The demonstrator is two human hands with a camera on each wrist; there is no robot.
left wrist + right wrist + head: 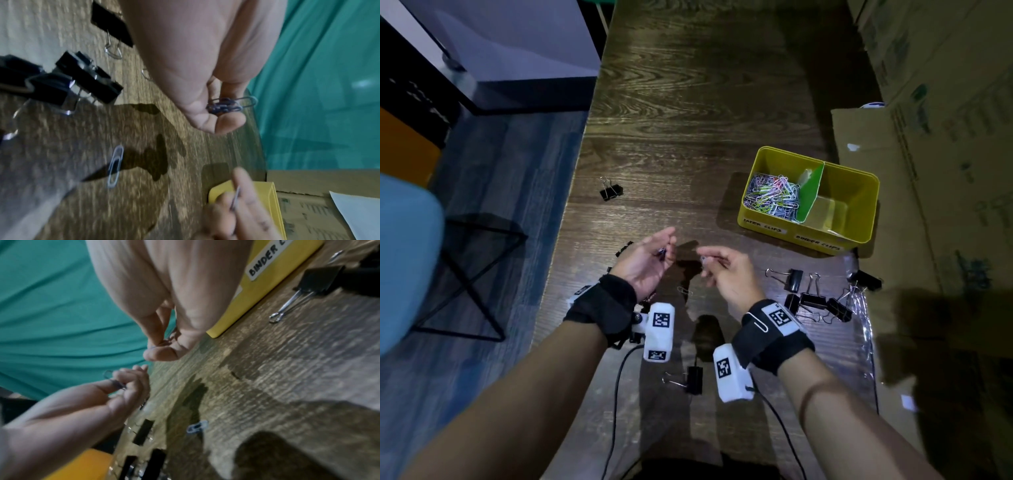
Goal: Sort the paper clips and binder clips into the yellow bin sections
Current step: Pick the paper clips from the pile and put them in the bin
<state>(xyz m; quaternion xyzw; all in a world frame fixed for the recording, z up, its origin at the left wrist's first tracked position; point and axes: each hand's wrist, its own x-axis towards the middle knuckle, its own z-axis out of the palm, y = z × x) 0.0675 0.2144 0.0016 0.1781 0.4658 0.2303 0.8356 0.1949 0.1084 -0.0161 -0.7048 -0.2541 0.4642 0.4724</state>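
The yellow bin point(859, 236) stands at the right, split by a green divider point(812, 192). Its left section holds a heap of coloured paper clips point(774, 198); the right section looks bare. My left hand point(666, 248) is raised over the table and grips a small bunch of paper clips point(230, 104). Close beside it, my right hand point(705, 260) pinches a single paper clip point(235, 201) between thumb and fingers. One loose paper clip point(685, 291) lies on the table below the hands. Black binder clips point(815, 301) are scattered to the right of my right wrist.
More binder clips lie at the far left point(611, 190), near the table's left edge behind my left wrist point(625, 246), and between my forearms point(693, 378). A paper clip point(756, 322) clings to my right wrist strap. Cardboard boxes point(928, 171) stand along the right. A clear plastic bag point(859, 308) lies there.
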